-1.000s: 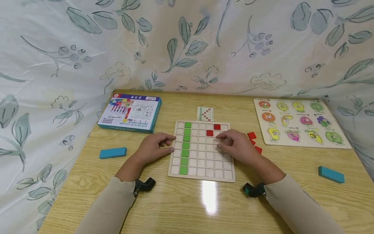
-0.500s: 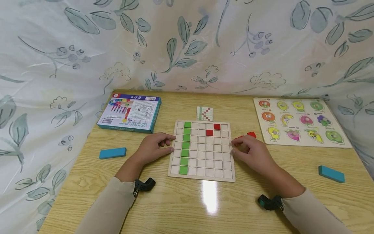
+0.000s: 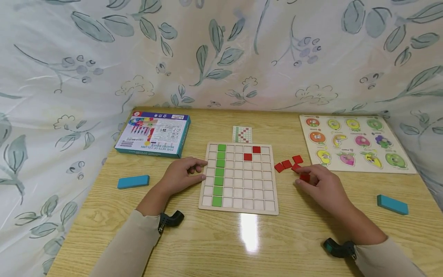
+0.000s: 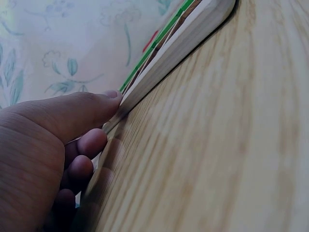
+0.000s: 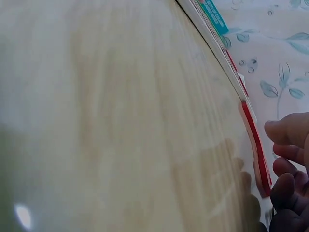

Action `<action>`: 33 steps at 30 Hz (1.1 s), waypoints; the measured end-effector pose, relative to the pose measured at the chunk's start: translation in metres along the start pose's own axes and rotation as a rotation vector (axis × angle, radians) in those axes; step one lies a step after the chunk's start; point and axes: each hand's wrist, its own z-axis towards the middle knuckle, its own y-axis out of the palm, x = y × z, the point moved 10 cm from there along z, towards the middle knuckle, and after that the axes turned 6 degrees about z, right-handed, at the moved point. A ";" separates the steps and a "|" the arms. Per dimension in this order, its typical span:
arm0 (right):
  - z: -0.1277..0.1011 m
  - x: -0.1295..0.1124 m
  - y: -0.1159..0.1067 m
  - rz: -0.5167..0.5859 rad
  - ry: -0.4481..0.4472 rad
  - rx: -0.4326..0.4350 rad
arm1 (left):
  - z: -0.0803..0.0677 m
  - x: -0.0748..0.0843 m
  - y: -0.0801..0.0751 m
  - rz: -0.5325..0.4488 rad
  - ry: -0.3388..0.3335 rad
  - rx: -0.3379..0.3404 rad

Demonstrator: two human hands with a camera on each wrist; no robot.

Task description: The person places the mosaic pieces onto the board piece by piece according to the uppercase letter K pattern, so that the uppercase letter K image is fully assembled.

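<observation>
A wooden grid board (image 3: pixel 238 182) lies before me, with a column of green tiles (image 3: pixel 219 172) at its left and two red tiles (image 3: pixel 247 157) near the top right. My left hand (image 3: pixel 181 175) rests at the board's left edge; index finger and thumb touch it, and in the left wrist view the thumb (image 4: pixel 94 104) lies against the rim. Right of the board are several loose red tiles (image 3: pixel 287 164). Over the nearest of them hovers my right hand (image 3: pixel 325 186), thumb and fingers apart; a red tile (image 3: pixel 304 177) shows between them.
Behind the board lies a small pattern card (image 3: pixel 242 134). A boxed bead set (image 3: pixel 152 134) is at back left, a fruit puzzle board (image 3: pixel 356 144) at back right. Blue blocks flank the work: one left (image 3: pixel 133 181), one right (image 3: pixel 392 204). A floral cloth (image 3: pixel 221 57) hangs behind the table.
My right hand has moved right, from above the board to the loose red tiles, uncovering several of them. The left hand stays at the board's edge.
</observation>
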 end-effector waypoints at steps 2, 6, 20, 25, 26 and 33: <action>-0.003 0.005 -0.004 -0.010 0.008 0.009 | 0.000 0.000 0.000 0.002 -0.001 -0.002; -0.005 0.012 -0.011 -0.042 0.017 0.020 | 0.000 0.000 0.000 0.006 0.002 -0.002; -0.002 0.020 -0.008 -0.094 0.038 -0.038 | -0.003 0.004 -0.002 0.007 -0.001 -0.002; -0.001 0.022 -0.006 -0.098 0.059 -0.069 | -0.002 0.003 -0.001 0.012 -0.006 -0.008; -0.001 0.022 -0.006 -0.099 0.063 -0.073 | -0.002 0.003 -0.001 0.013 -0.007 -0.008; 0.000 0.022 -0.007 -0.090 0.070 -0.077 | -0.001 0.006 -0.003 0.005 0.003 -0.001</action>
